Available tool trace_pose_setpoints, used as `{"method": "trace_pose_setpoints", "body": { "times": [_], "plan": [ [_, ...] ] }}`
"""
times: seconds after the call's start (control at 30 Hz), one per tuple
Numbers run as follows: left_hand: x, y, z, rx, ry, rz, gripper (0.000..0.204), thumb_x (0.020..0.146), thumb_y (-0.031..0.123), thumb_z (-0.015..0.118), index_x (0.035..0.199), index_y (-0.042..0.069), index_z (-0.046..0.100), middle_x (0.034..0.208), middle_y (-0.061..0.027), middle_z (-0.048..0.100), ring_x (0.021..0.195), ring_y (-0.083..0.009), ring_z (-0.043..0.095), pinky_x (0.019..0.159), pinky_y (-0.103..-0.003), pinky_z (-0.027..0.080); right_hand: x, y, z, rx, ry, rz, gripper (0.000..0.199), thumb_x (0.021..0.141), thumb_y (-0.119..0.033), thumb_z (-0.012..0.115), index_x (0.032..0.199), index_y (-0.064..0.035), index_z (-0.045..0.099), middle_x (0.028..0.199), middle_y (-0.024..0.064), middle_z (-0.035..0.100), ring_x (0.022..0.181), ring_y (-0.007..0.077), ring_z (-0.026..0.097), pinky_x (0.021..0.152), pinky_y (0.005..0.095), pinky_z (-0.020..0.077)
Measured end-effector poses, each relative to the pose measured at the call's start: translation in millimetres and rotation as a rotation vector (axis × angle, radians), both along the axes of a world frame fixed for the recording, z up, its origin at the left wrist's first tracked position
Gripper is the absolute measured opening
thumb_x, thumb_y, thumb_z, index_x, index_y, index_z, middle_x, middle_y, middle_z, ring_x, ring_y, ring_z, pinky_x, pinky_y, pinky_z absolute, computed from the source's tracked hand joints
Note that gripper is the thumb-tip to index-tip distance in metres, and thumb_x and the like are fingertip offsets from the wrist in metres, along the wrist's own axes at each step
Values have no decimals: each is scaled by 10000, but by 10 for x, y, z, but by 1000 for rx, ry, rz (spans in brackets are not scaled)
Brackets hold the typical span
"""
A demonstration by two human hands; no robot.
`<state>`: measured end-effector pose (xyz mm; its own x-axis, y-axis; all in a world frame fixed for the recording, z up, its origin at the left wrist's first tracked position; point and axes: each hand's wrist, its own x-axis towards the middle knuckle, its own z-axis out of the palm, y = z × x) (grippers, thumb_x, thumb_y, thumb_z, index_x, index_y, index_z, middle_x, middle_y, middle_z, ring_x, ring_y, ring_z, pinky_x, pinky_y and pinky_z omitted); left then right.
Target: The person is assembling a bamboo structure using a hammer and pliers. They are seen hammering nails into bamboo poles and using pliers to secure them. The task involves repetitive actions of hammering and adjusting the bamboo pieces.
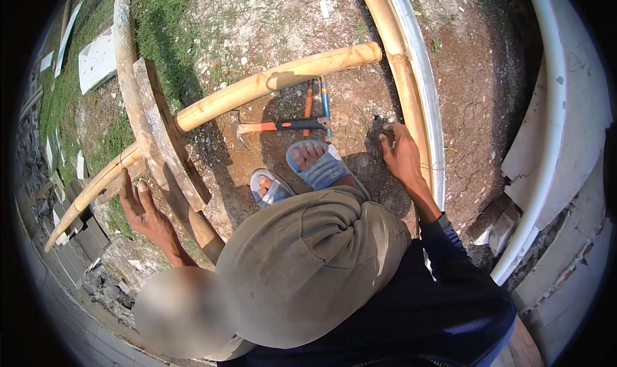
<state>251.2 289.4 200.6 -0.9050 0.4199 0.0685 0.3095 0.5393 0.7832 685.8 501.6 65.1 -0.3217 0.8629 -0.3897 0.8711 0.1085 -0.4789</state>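
I am squatting on bare soil, my knees in olive trousers and my feet in blue-grey sandals (321,168). My left hand (144,209) is open with the fingers stretched out, just below a weathered wooden plank (170,135) that lies across a bamboo pole (257,84). My right hand (398,152) is down on the soil with its fingers bent, next to a second bamboo pole (402,71). Whether it pinches anything is hidden. A hammer (283,125) with an orange and black handle lies before my feet, with pliers (316,103) just beyond it.
A white pipe (424,97) runs alongside the right bamboo pole. A broken white slab (572,110) and a curved white edge stand on the right. Another pole (125,52) and a white panel (96,62) lie on grass at the upper left. Grey blocks (87,238) are stacked at the left.
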Motion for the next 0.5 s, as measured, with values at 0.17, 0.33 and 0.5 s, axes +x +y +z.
{"method": "trace_pose_setpoints", "body": {
  "times": [0.17,0.33,0.5],
  "plan": [
    [-21,202,-37,2,65,-164,500,1045,225,680,1486,11,581,1551,-178,563,1459,-302,503,1263,-492,335,179,-292,-327,271,-294,76,343,990,-282,679,1242,-52,641,1214,221,600,1188,394,575,992,512,458],
    [-29,110,-32,7,47,-144,455,1040,178,690,1455,10,609,1517,-172,591,1449,-290,519,1235,-479,381,-106,-128,-57,-37,-237,-65,220,1103,-256,543,1085,-54,627,925,227,730,818,440,681,739,559,512],
    [-184,265,265,178,-374,-205,427,1046,231,701,1414,20,652,1432,-165,663,1362,-276,600,1147,-441,479,-920,213,814,20,288,87,142,1097,-106,563,1169,-5,631,744,158,613,643,284,627,629,400,512]
  ]
}}
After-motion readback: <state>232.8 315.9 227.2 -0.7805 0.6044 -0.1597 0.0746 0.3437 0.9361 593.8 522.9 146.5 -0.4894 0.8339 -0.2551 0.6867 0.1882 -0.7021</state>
